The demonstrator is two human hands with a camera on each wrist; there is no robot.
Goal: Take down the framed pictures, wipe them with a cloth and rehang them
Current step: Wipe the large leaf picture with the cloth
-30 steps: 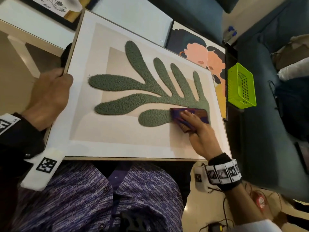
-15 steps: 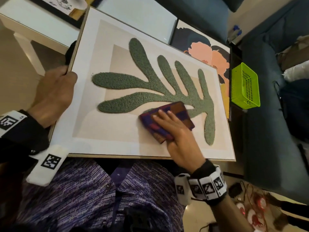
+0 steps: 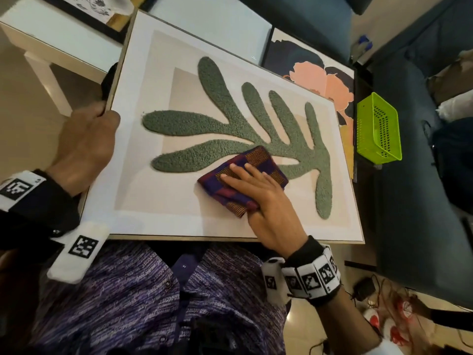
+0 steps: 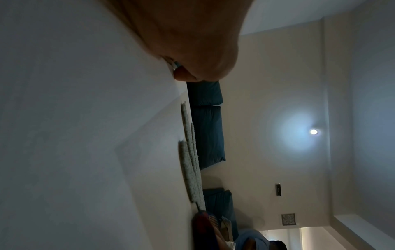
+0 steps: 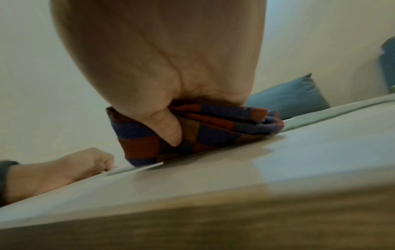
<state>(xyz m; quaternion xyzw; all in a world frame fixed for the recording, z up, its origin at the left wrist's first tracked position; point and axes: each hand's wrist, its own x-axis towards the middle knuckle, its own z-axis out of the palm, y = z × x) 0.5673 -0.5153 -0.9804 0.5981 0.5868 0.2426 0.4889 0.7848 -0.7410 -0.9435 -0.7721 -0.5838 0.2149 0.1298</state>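
Blue sofa cushions (image 3: 419, 201) fill the right side of the head view, and a white table (image 3: 58, 44) sits at the upper left. A big framed picture (image 3: 163, 201) of a green leaf lies flat across the person's lap, in the middle of the frame. The left hand (image 3: 82, 147) grips the picture's left edge, with fingers curled round it and the thumb on top. The right hand (image 3: 266, 198) holds a folded checked cloth (image 3: 256, 162) down on the glass, low and a bit right of the middle. Its fingers lie flat on top of the cloth. In the right wrist view the thumb (image 5: 169, 128) tucks into the cloth's side, so the hand is pinching it. A second framed picture (image 3: 320, 80) with pink shapes peeks out behind the top right corner. A bright green basket (image 3: 378, 129) sits just right of it.
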